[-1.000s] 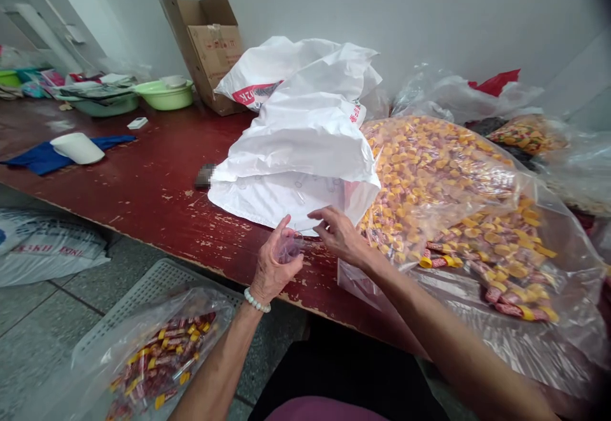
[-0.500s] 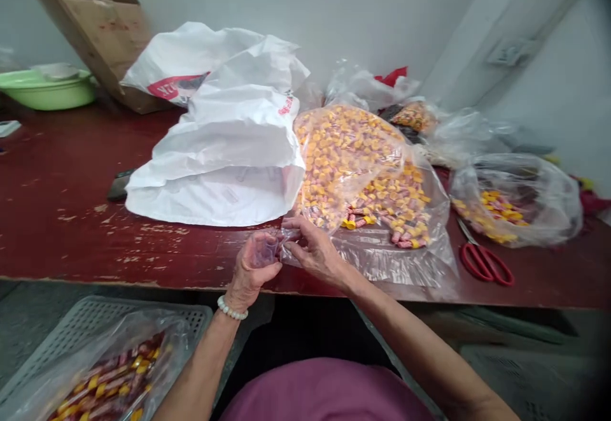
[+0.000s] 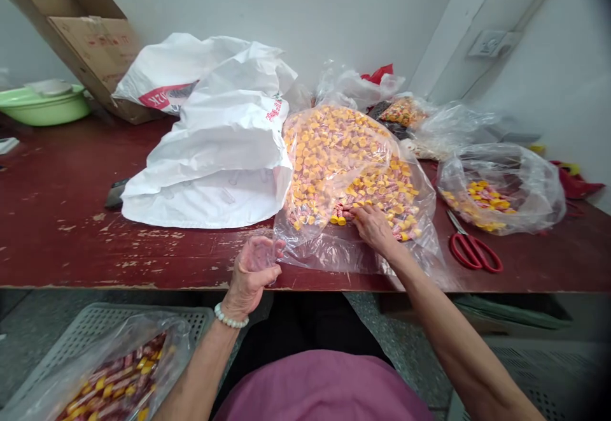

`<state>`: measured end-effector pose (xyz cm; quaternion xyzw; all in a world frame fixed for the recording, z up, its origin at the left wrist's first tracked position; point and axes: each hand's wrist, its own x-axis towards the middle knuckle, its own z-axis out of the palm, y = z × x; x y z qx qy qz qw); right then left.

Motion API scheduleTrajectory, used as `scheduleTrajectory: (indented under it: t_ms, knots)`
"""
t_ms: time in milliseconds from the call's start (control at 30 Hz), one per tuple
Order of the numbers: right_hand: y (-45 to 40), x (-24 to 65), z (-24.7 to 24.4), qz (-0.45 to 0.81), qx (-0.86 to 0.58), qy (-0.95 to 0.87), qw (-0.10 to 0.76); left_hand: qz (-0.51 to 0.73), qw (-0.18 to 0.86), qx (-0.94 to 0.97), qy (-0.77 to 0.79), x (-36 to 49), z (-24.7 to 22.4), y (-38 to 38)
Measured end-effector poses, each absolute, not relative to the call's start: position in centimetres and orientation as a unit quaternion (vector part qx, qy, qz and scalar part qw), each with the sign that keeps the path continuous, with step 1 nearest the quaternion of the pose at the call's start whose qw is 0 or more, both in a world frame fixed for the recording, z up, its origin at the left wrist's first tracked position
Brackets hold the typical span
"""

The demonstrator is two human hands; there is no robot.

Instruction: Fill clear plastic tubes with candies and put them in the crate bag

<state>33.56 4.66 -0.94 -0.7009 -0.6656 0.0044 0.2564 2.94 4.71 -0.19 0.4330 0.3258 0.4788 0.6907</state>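
A clear plastic piece (image 3: 262,254) is cradled in the left hand (image 3: 250,271), the fingers curled behind it and the thumb in front, near the front edge of the red table (image 3: 57,255); its exact shape cannot be made out. The hold looks light, presumably so that thin plastic is not crushed. The fingertips of the right hand (image 3: 375,227) are set among yellow-ended tubes (image 3: 340,220) at the front of a large clear bag (image 3: 310,252); whether 1 is pinched cannot be told. The bag is laid down with its loose front edge toward the person, likely so that the heap can be reached without lifting. Just beside it, a white sack (image 3: 205,207) is laid with its mouth facing the same way, probably for equally easy access. To the right, red-handled scissors (image 3: 475,252) are placed with their handles toward the person, apparently for convenient pick-up. Below the table, similar tubes are contained in another clear bag (image 3: 179,328), supported by a perforated crate (image 3: 98,316).
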Motion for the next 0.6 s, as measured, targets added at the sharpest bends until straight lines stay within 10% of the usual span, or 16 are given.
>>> scheduleTrajectory:
  t_ms: [600]
  knots:
    - [-0.6,22.3,3.5,0.106,-0.494,-0.746,0.433,0.444,0.686,0.485,0.311,4.5,-0.6,2.7]
